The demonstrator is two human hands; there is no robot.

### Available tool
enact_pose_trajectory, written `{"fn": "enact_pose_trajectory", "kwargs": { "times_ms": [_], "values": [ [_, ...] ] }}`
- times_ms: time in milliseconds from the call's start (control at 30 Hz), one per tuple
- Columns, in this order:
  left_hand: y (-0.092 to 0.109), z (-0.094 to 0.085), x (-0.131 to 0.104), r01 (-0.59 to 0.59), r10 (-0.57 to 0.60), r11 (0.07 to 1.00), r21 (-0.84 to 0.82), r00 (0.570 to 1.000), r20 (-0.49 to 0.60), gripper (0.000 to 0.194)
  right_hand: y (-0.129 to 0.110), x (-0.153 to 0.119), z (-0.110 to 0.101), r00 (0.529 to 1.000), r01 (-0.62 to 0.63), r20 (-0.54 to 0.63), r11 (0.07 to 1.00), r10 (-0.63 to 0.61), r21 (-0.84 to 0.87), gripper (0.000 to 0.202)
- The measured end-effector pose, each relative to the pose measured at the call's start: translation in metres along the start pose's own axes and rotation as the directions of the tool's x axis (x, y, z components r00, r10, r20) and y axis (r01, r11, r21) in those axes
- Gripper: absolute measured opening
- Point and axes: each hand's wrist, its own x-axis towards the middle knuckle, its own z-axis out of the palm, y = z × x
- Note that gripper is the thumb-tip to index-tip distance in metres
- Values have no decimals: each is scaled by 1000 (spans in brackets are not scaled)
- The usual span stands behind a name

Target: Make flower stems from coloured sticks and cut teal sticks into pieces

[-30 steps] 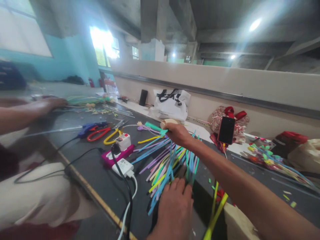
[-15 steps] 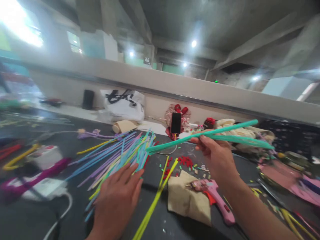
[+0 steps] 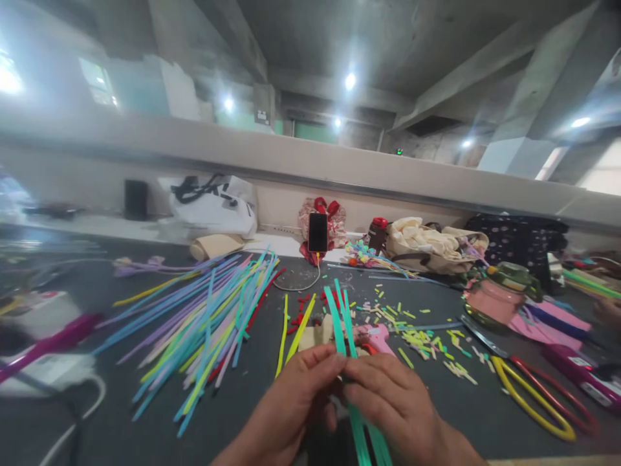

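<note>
Both hands are closed around a few green pipe cleaners (image 3: 338,320) that stand nearly upright in front of me. My left hand (image 3: 301,395) pinches them between thumb and forefinger. Right beside it, my right hand (image 3: 388,395) grips the same strands a little lower, and their lower ends run down past its fingers. Behind the hands lies a pink glue gun (image 3: 378,336) on a beige cloth pad (image 3: 310,336), both partly hidden. Yellow pipe cleaners (image 3: 301,329) lie just left of the pad.
A spread of coloured pipe cleaners (image 3: 213,323) covers the left side. Cut bits (image 3: 422,340) are scattered on the right, near large scissors (image 3: 528,395) and a green-lidded jug (image 3: 499,294). A phone (image 3: 318,233) stands at the back on a cable. Another person's hand (image 3: 609,317) shows at the far right.
My right hand has brought the green pipe cleaners down to the middle and turned them upright. My left hand has left the coloured spread and now holds them too. The view has swung right.
</note>
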Motion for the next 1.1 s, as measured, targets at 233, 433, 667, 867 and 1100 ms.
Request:
{"fn": "enact_pose_trajectory", "kwargs": {
  "times_ms": [233, 433, 667, 867, 1100],
  "values": [
    [23, -17, 9, 27, 1, 947, 319, 996, -87, 31, 11, 13, 10, 990, -119, -67, 992, 123, 51, 16],
    [20, -41, -28, 98, 186, 471, 876, 960, -208, 19, 17, 1, -2, 933, -300, -162, 943, 321, 142, 21],
    [25, -55, -26, 157, 299, 266, 951, 925, -236, 20, 14, -22, -9, 901, -405, -138, 911, 411, 73, 22],
    [30, -45, -14, 31, 347, 512, 859, 907, -239, 23, 6, -1, -18, 963, -240, -145, 967, 226, -89, 20],
    [34, -8, 16, 47, -47, 999, 9, 999, -27, 26, -6, 23, 11, 996, -23, -87, 992, 12, -122, 16]
  ]
}}
